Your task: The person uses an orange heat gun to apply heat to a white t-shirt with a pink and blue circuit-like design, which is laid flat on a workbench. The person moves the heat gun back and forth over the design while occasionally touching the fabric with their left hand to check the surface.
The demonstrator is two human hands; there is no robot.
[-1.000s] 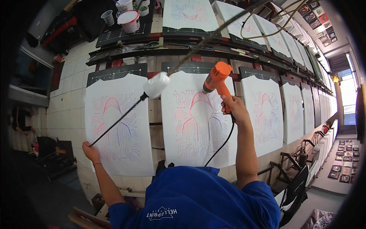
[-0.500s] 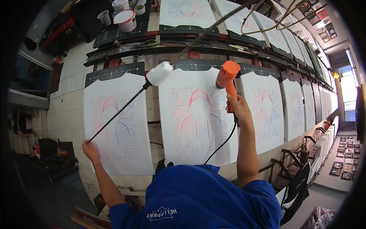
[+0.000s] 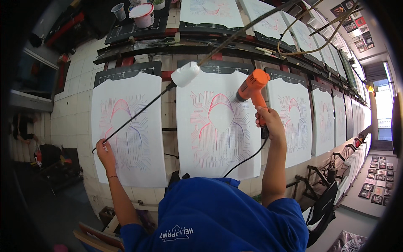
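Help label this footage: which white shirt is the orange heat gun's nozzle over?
The near shirt ahead of the blue top. The heat gun has its nozzle over that one's right side, not the left shirt or right shirt.

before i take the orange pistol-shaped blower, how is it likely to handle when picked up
The orange pistol-shaped blower may feel top-heavy, with its thick barrel above a slimmer handle. Its black cord curves loosely, so it would probably trail floppily behind.
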